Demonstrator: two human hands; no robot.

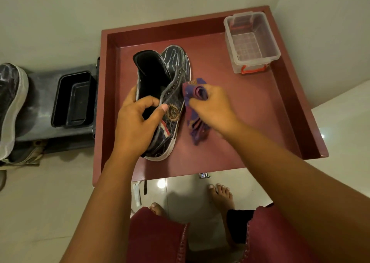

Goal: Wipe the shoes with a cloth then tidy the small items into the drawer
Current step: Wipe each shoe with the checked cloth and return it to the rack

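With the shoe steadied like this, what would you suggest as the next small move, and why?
Probably draw the cloth along the side of the shoe. The right hand holds the bunched cloth right beside the shoe's eyelet edge, while the left hand grips the shoe by its collar, tilted over the red tray, so that side faces the cloth.

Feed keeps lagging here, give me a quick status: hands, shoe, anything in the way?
Left hand grips shoe at its collar. Right hand pinches cloth beside shoe's side. Shoe rests in red drawer; clear box at far corner, not obstructing.
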